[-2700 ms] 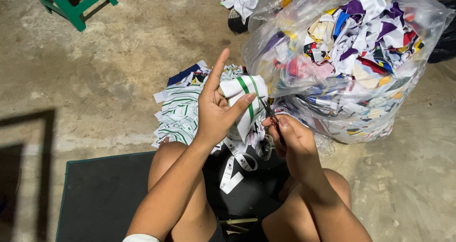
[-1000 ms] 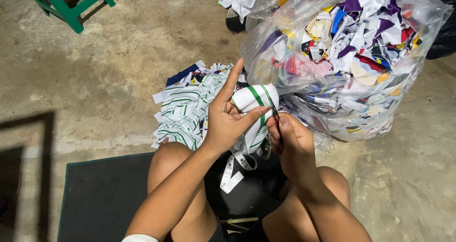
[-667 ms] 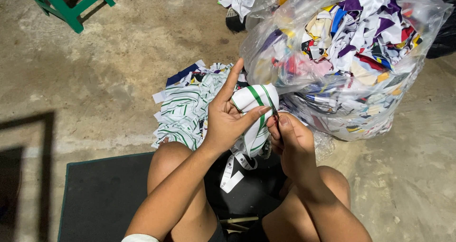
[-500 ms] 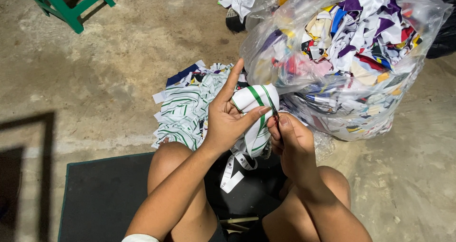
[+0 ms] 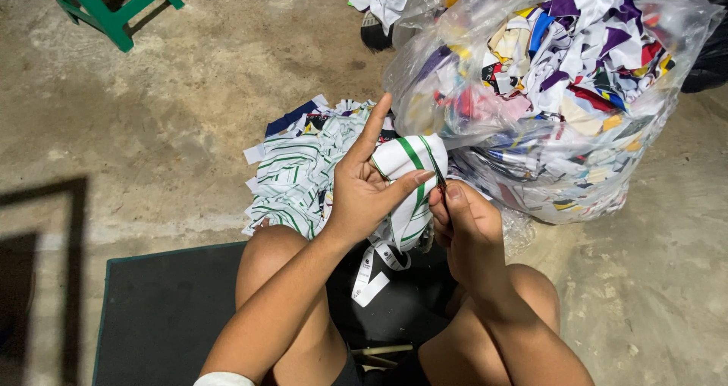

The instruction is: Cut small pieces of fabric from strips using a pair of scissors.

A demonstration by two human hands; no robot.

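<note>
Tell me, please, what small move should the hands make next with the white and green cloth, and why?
Probably the right hand should close the small scissors a little further along the cloth. The left hand holds the white and green cloth piece up and folded, and the blade tips sit at its edge, so the cut looks unfinished. A white strip already hangs below.

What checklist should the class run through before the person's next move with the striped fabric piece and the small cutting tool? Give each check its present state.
1. Left hand grips the white, green-striped fabric piece: ok.
2. Right hand holds the small cutting tool at the fabric: ok.
3. Left fingers clear of the tool tip: cannot tell.
4. Pile of striped pieces within reach on the floor: ok.
5. Clear bag of scraps standing upright: ok.
</note>
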